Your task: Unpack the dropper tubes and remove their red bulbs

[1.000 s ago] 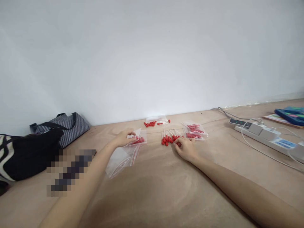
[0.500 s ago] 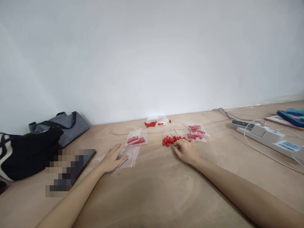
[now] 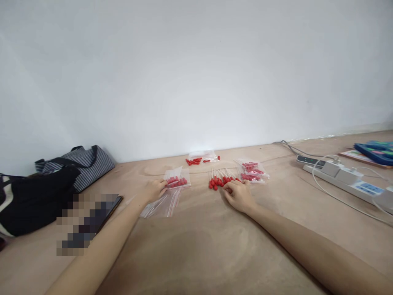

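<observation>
Several pale sticks with red bulb-shaped tips (image 3: pixel 216 181) lie fanned on the table, tips toward me. My right hand (image 3: pixel 240 196) rests against the right side of this group, its fingers curled; what is in the fingertips is hidden. To the left, my left hand (image 3: pixel 156 190) has thumb and fingertips closed at the left edge of a clear zip-lock bag (image 3: pixel 186 185) with red pieces inside. Flat, clear zip-lock bags (image 3: pixel 164 205) lie just below that hand. Several filled zip-lock bags (image 3: pixel 254 172) overlap beyond my right hand.
Loose red pieces (image 3: pixel 193 162) and a clear bag (image 3: pixel 202 155) lie near the wall. At left are a dark phone-like slab (image 3: pixel 115 203), partly blurred, a black bag (image 3: pixel 39 200) and a striped bag (image 3: pixel 101 162). A power strip (image 3: pixel 353 184) with cables and blue items (image 3: pixel 373 151) stand right.
My left hand has moved forward off the flat bags to the filled bag's left edge, and its spread fingers have closed. The right hand stays by the sticks.
</observation>
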`<state>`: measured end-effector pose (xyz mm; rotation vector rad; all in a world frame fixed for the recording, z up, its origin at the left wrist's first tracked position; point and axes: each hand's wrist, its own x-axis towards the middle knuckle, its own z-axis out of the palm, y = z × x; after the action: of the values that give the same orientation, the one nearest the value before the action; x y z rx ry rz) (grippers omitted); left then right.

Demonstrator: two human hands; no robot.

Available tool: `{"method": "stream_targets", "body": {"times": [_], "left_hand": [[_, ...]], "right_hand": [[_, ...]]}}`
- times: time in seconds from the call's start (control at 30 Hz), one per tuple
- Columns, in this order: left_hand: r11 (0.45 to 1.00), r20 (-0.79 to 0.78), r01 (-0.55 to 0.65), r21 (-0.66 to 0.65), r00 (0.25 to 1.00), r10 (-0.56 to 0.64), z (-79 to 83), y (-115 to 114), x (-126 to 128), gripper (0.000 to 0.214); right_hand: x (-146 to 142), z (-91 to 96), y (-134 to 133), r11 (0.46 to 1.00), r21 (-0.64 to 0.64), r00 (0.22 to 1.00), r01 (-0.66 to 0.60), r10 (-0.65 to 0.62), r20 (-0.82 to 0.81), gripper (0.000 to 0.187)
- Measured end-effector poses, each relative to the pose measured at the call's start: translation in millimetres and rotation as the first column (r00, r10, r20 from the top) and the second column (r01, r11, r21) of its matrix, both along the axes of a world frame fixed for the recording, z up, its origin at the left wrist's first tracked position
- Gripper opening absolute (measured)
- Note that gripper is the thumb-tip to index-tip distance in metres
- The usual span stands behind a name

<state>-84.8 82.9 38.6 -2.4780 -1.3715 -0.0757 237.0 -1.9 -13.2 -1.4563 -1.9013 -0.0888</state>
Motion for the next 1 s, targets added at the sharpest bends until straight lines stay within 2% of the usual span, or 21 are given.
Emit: {"method": "stream_targets", "body": {"times": [0.13, 0.27, 0.33, 0.43, 0.57, 0.67, 0.73, 0.83, 0.93, 1.0], "left_hand": [[0.991, 0.005, -0.090, 0.103, 0.996, 0.090, 3.5, 8, 9, 0.020], [0.961, 0.058, -0.155, 0.228, 0.988, 0.145, 20.1, 7, 28, 0.026], [0.960, 0.059, -0.130, 0.246, 0.991, 0.119, 27.4, -3, 45, 0.027], [0.974, 0.031, -0.038, 0.225, 0.999, 0.032, 30.8, -31, 73, 0.020], [0.992, 0.052, 0.120, 0.047, 0.991, -0.123, 22.1, -80, 102, 0.022], [0.976, 0.206, 0.174, -0.130, 0.968, -0.146, 12.5, -104, 113, 0.019], [0.948, 0.354, 0.183, -0.262, 0.932, -0.082, 6.7, -111, 116, 0.020], [0.874, 0.532, 0.195, -0.445, 0.843, 0.083, -1.9, -111, 117, 0.023], [0.798, 0.636, 0.251, -0.547, 0.745, 0.201, -11.3, -107, 114, 0.029], [0.767, 0.671, 0.294, -0.570, 0.706, 0.228, -17.2, -105, 112, 0.032]], "right_hand": [[0, 0.1, -1, 1.000, 0.000, 1.000, 0.007, -0.007, 0.001, 0.011], [1, -0.5, -2, 1.000, 0.013, 1.000, 0.004, -0.004, 0.017, 0.012], [1, -0.4, -3, 1.000, 0.026, 0.999, 0.000, -0.001, 0.033, 0.012], [1, 0.3, -5, 0.999, 0.036, 0.999, -0.012, 0.010, 0.047, 0.012], [1, 1.5, -7, 0.999, 0.023, 0.998, -0.028, 0.027, 0.049, 0.012], [-1, 2.2, -10, 0.998, 0.005, 0.997, -0.064, 0.064, 0.040, 0.012], [-2, 3.1, -14, 0.994, -0.001, 0.994, -0.108, 0.108, 0.005, 0.012], [-4, 5.7, -22, 0.976, 0.005, 0.975, -0.218, 0.218, -0.049, 0.011], [-5, 8.6, -32, 0.933, 0.009, 0.933, -0.360, 0.360, -0.013, 0.012], [-8, 9.0, -36, 0.905, 0.025, 0.905, -0.425, 0.423, 0.049, 0.019]]}}
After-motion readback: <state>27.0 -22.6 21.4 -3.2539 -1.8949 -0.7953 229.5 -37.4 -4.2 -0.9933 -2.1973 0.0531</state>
